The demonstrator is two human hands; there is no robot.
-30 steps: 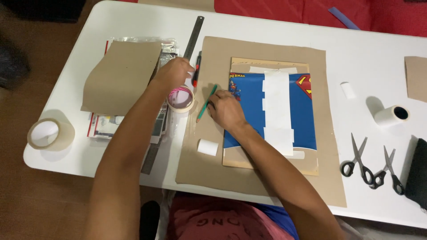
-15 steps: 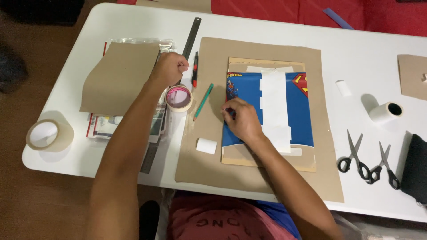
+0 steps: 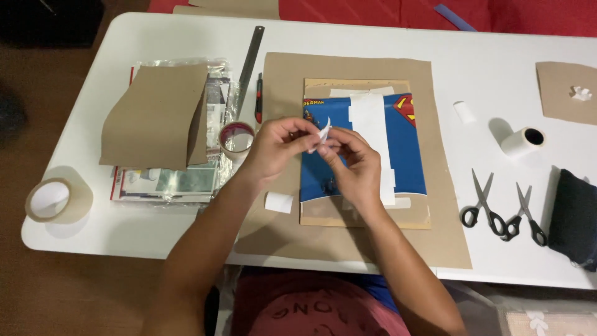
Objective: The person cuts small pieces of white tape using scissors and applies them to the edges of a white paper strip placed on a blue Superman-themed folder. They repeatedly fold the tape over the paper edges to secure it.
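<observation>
My left hand (image 3: 273, 149) and my right hand (image 3: 351, 158) meet above a blue-covered book (image 3: 404, 155), and together they pinch a small white piece of paper or tape (image 3: 324, 132) between the fingertips. The book has a white strip down its middle and lies on a large brown paper sheet (image 3: 435, 224). A clear tape roll (image 3: 236, 137) stands just left of my left hand. A small white paper roll (image 3: 278, 202) lies under my left wrist on the brown sheet.
Metal ruler (image 3: 249, 59) and a dark red cutter (image 3: 259, 99) lie at the sheet's left edge. Folded brown paper (image 3: 152, 115) covers a stack of magazines. Brown tape roll (image 3: 59, 200) at front left. Two scissors (image 3: 500, 208), a white roll (image 3: 522, 142), a dark cloth (image 3: 575, 214) at right.
My left hand left the clear tape roll and came right to join my right hand, which rose off the book. Both now pinch the small white piece. The green pen is out of sight.
</observation>
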